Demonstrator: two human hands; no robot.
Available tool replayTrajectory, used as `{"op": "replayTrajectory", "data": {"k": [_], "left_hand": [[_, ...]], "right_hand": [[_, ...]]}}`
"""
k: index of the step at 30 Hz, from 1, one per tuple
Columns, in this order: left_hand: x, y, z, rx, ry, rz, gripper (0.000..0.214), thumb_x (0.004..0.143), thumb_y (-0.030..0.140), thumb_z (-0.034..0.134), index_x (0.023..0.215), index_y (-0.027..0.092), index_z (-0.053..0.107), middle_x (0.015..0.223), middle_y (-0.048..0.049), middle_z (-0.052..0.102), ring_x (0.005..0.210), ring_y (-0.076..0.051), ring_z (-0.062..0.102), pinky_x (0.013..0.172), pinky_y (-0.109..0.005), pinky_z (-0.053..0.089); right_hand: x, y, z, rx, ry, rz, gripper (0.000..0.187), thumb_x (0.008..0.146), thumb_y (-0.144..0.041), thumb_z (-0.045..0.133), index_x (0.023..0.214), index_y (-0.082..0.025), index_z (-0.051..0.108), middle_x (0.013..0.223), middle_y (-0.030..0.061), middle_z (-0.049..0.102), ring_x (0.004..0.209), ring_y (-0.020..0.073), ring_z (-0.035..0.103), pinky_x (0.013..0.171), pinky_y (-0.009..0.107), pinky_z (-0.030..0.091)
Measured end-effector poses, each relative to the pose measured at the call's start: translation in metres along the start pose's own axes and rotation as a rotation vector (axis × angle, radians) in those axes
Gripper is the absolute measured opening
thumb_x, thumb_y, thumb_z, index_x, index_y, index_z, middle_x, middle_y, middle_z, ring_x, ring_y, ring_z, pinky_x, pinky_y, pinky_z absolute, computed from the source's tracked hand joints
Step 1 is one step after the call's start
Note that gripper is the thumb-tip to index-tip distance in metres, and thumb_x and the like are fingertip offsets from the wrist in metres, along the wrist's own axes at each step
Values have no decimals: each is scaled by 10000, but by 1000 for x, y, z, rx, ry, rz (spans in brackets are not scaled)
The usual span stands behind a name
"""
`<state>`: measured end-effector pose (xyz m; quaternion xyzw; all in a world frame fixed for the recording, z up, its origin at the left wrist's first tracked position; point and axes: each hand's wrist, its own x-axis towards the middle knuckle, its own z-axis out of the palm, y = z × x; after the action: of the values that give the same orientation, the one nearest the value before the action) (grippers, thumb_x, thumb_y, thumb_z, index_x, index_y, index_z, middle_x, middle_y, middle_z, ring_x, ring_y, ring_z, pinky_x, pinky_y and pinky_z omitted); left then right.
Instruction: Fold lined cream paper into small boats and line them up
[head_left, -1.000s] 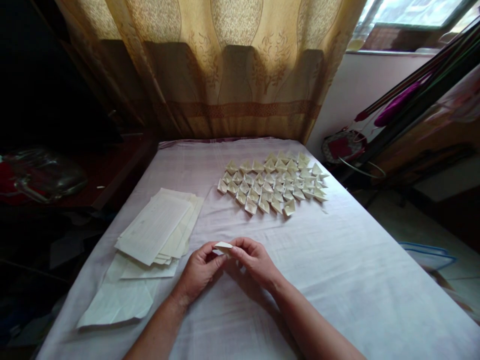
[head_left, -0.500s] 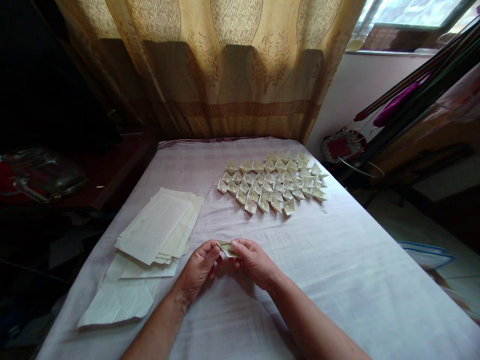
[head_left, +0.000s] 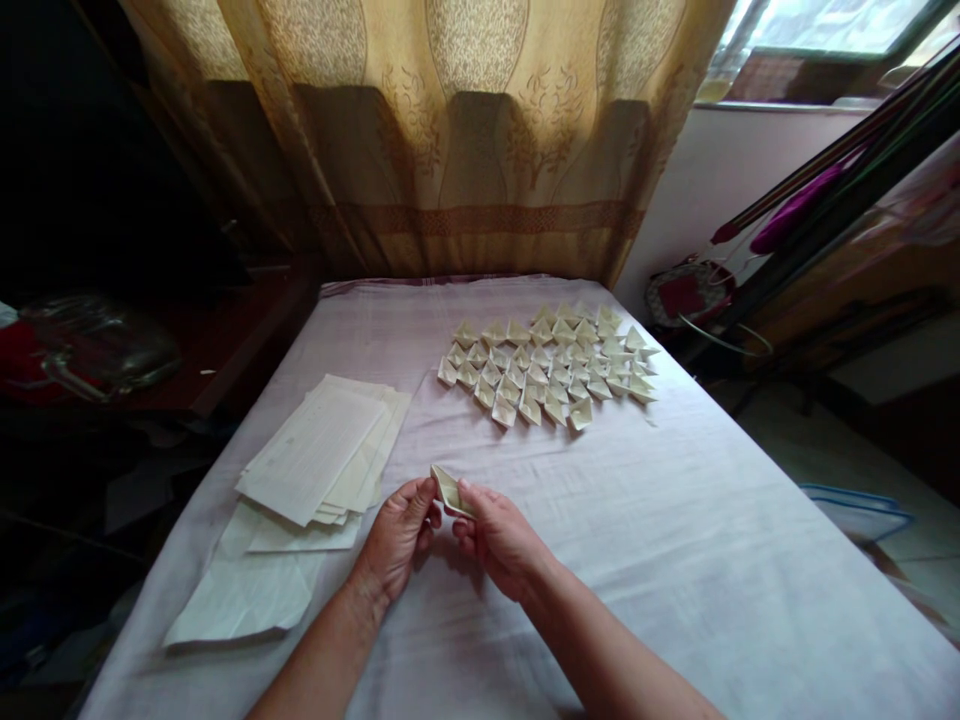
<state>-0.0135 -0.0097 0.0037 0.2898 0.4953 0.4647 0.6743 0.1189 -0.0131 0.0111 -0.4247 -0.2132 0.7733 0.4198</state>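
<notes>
Window (head_left: 832, 30): upper right, blown out, outside detail lost
Curtain (head_left: 480, 150): backlit, warm glow up top, dim brown below scalloped shadow line
Cloth (head_left: 675, 560): soft daylight, brighter toward right
Left hand (head_left: 397, 532) / right hand (head_left: 501, 535): mid exposure, faint soft shadow on cloth beneath
Folded paper (head_left: 451, 492): pale, inner side shaded, fine creases soft
Paper stack (head_left: 311, 455): pale, print unreadable
Left side: near black, detail lost; glints on clear bag (head_left: 112, 340)
Edges: wide-angle stretch, smeary at right
</notes>
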Motion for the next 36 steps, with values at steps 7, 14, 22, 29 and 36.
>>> {"op": "replayTrajectory", "data": {"k": [7,14,22,29,36], "left_hand": [[-3,-7,12,-174,136,47,538,534,594,862,716,138,641,609,45,558,505,-49,471,396,-139,303],[-5,-3,10,-209,155,-39,562,403,473,941,801,147,713,691,17,628,606,-83,556,429,-142,339],[-5,-6,13,-232,257,38,543,406,464,941,817,172,738,758,28,656,580,-42,494,471,-134,353],[-5,-14,11,-147,233,66,551,510,528,895,901,170,743,738,17,672,487,-22,431,451,-141,335],[-8,-12,16,-125,211,20,595,472,538,905,912,171,747,598,63,592,439,-15,404,423,-138,291]], "right_hand": [[6,3,6,-22,106,-42,531,594,-598,808,825,-183,572,697,-19,609,478,50,415,421,169,285],[5,0,-1,-320,120,-236,456,769,-627,639,888,-190,588,731,5,614,556,105,512,476,209,372],[2,-1,-6,-926,218,-966,68,854,-263,639,853,-229,697,1230,118,581,1132,241,569,962,384,464],[10,4,-10,-1012,201,-975,145,896,-260,579,878,-212,715,1273,134,594,1110,243,608,957,402,485],[12,4,-9,-1076,262,-946,197,906,-283,544,787,-212,684,1230,139,625,1136,255,599,968,413,472]]}}
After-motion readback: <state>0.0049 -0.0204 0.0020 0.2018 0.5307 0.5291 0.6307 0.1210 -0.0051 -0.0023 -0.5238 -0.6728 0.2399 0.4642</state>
